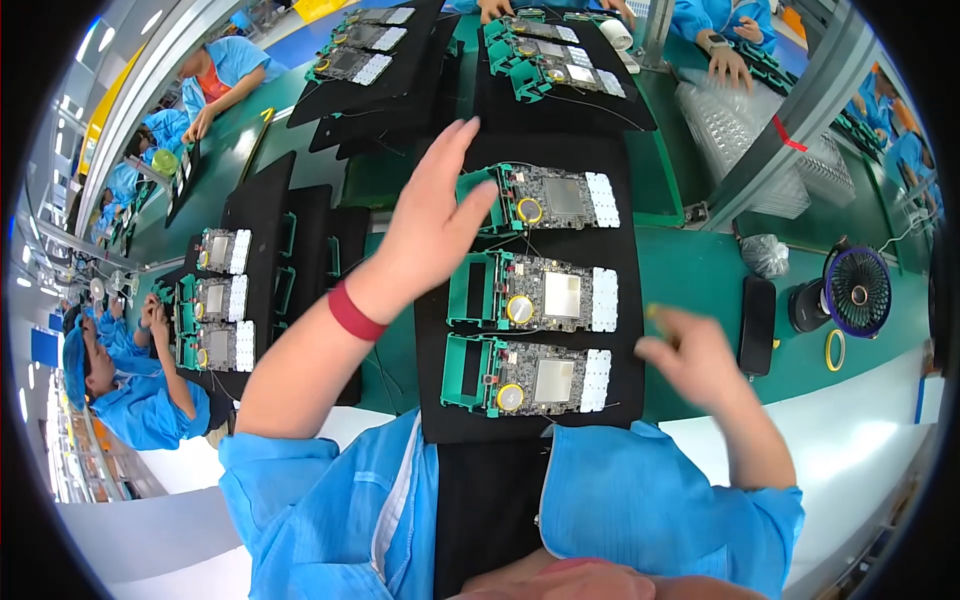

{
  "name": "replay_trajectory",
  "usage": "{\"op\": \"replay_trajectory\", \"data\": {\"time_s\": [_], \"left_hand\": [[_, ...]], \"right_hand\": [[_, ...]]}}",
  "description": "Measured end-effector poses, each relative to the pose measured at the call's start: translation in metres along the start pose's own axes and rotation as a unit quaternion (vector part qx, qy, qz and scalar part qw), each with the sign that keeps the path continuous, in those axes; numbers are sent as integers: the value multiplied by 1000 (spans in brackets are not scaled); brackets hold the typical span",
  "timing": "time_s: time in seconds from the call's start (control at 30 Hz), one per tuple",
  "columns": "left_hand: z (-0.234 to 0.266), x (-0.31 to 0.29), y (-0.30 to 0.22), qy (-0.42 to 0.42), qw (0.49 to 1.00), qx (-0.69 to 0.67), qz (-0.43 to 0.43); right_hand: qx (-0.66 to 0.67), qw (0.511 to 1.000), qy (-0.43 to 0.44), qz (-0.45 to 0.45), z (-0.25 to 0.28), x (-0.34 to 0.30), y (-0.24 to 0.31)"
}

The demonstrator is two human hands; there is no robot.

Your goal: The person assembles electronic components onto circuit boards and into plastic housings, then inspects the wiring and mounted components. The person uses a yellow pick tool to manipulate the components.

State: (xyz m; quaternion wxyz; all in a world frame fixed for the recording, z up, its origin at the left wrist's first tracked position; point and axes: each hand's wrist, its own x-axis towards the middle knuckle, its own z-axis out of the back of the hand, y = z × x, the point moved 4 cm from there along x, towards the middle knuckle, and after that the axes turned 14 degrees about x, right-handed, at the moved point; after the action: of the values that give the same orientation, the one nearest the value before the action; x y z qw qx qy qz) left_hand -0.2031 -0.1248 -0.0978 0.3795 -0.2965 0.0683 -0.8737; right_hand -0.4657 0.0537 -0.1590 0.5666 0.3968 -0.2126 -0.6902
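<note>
Three circuit boards lie in a column on a black mat (627,270) in front of me: a far board (560,197), a middle board (558,292) and a near board (552,378). Each has a green plastic frame at its left, a round yellow-rimmed disc, a silver square and a white pad strip at its right. My left hand (437,215), fingers stretched out, hovers at the far board's green frame (478,190) and hides part of it; contact is unclear. Right of the mat, my right hand (692,352) has thumb and index apart, with a yellow bit at the index tip.
More boards rest on black mats at far left (400,60), far centre (560,60) and left (262,250). Clear plastic trays (725,140) stand beyond a metal post (760,130). A fan (858,292), black phone-like slab (757,325) and yellow ring (835,350) are right. Co-workers sit around.
</note>
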Motion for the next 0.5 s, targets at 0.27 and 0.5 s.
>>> {"op": "replay_trajectory", "data": {"time_s": [0.27, 0.5], "left_hand": [[-20, 70, -23, 170, 972, 152, -59], [5, 34, -24, 83, 995, 42, -47]], "right_hand": [[43, 933, -139, 328, 32, 138, 50], [92, 962, -99, 239, 5, 128, 86]]}}
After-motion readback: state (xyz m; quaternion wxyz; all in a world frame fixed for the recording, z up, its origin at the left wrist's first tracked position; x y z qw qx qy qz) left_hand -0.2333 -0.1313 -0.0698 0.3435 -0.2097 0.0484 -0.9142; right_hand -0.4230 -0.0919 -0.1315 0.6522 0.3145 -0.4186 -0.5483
